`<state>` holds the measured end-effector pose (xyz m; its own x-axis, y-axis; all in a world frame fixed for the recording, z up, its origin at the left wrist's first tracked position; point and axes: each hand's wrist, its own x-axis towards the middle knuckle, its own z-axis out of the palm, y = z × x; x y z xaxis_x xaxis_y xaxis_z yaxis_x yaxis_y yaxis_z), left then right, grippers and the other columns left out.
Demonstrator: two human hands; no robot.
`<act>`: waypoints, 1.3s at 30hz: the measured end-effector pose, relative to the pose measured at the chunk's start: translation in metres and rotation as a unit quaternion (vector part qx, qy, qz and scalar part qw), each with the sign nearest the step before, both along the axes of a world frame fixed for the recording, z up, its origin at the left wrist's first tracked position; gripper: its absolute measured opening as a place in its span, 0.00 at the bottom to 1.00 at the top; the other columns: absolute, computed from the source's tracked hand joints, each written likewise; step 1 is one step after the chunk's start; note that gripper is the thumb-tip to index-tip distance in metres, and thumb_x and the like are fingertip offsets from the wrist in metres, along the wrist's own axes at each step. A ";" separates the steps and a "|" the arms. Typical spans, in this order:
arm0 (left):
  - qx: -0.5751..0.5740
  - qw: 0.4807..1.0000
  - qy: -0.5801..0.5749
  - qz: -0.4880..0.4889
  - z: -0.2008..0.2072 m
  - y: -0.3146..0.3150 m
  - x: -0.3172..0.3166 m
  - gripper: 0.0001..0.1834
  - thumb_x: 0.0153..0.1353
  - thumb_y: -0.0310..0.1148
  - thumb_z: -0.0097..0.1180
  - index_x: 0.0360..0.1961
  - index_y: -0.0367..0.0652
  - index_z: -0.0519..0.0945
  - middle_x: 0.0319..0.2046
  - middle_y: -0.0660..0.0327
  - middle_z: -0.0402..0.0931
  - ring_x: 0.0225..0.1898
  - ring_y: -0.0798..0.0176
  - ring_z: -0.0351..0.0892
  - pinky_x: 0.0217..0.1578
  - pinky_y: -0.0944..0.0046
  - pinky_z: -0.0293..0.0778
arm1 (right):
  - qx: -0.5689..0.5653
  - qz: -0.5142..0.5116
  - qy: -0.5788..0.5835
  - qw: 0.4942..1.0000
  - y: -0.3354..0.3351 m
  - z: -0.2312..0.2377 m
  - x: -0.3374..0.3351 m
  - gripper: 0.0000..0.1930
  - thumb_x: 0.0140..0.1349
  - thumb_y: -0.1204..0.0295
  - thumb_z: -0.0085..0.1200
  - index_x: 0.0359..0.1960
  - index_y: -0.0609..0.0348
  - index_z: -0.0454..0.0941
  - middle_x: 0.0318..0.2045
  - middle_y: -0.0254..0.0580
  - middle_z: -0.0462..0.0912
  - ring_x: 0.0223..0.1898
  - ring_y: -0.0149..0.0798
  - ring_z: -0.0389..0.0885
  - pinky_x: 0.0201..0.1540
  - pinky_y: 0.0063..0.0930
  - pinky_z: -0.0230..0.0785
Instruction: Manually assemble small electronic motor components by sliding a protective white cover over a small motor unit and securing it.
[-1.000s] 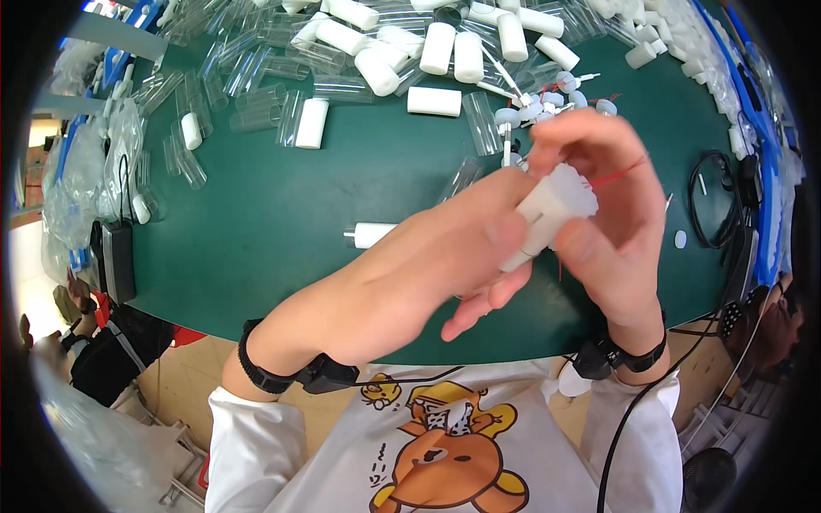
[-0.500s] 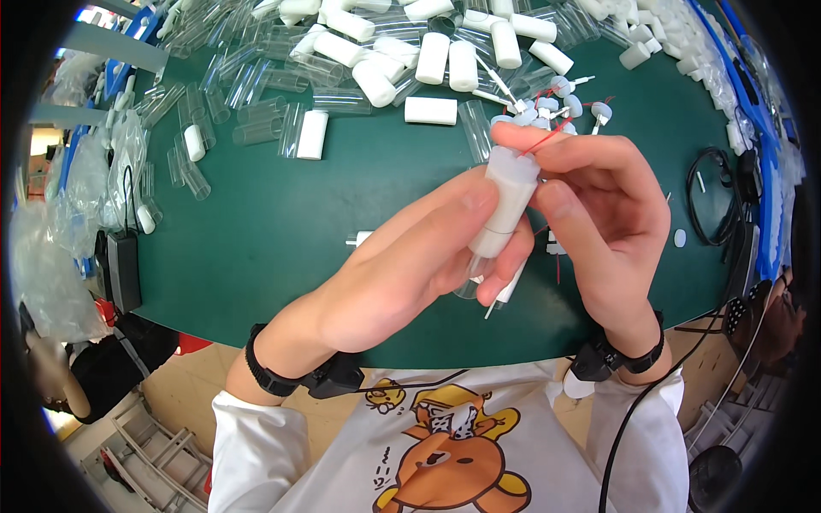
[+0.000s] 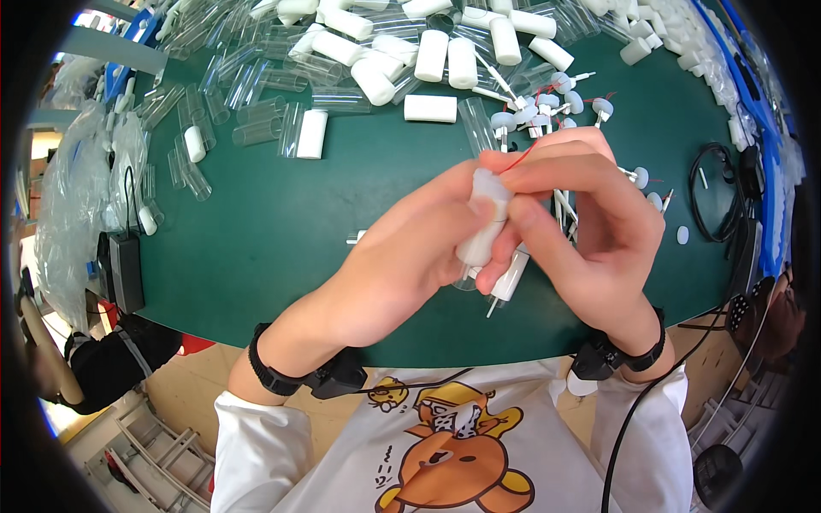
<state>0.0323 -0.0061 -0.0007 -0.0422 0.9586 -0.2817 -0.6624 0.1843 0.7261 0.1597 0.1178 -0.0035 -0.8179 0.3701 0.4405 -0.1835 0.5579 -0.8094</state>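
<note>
Head view: left hand point(image 3: 402, 256) and right hand point(image 3: 590, 231) both grasp a white cylinder point(image 3: 481, 224) with red wire point(image 3: 519, 157); assembly apparently under way, many loose tubes point(image 3: 256, 103) remaining on the table point(image 3: 282, 222).

assembly workshop | green bench point(image 3: 282, 231) | heaped clear tubes point(image 3: 256, 94) | white cylinders point(image 3: 432, 56)

Plenty of bare green desk point(image 3: 282, 231) to the left of the fingers point(image 3: 496, 209), and the strip between them and the near edge is open too, so a hand slides in easily from either way. Straight beyond the fingers it's packed: white cylinders point(image 3: 432, 56), clear tubes point(image 3: 256, 85) and a bunch of small white capped pins point(image 3: 547, 107) block that side. Off to the right, a coiled black cable point(image 3: 714, 192) and a few loose white caps point(image 3: 682, 233) narrow the gap.
</note>
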 end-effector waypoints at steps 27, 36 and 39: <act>0.080 0.928 0.343 0.120 0.005 0.003 -0.015 0.19 0.66 0.40 0.35 0.43 0.35 0.71 0.32 0.58 0.71 0.38 0.66 0.68 0.45 0.66 0.61 | -0.216 -0.174 0.030 0.960 0.020 0.010 0.006 0.12 0.62 0.72 0.45 0.43 0.66 0.74 0.38 0.40 0.78 0.36 0.27 0.72 0.42 0.20 0.62; 0.067 0.924 0.353 0.129 0.006 0.003 -0.013 0.16 0.63 0.35 0.38 0.38 0.32 0.73 0.38 0.58 0.72 0.45 0.63 0.69 0.52 0.64 0.59 | -0.189 -0.114 -0.068 0.973 0.016 0.005 0.003 0.09 0.61 0.78 0.47 0.42 0.66 0.74 0.36 0.37 0.77 0.39 0.26 0.74 0.44 0.18 0.63; 0.053 0.921 0.367 0.118 0.006 0.003 -0.012 0.13 0.62 0.32 0.40 0.38 0.33 0.74 0.38 0.59 0.72 0.44 0.66 0.68 0.51 0.66 0.59 | -0.121 -0.137 -0.101 0.978 0.017 0.003 0.004 0.09 0.59 0.81 0.49 0.41 0.66 0.74 0.35 0.35 0.76 0.37 0.25 0.73 0.42 0.17 0.63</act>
<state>0.0207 -0.0027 0.0056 -0.3954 0.9185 0.0003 0.0007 0.0000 1.0000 0.1636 0.1351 -0.0001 -0.7343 0.6613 0.1533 0.1233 0.3519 -0.9279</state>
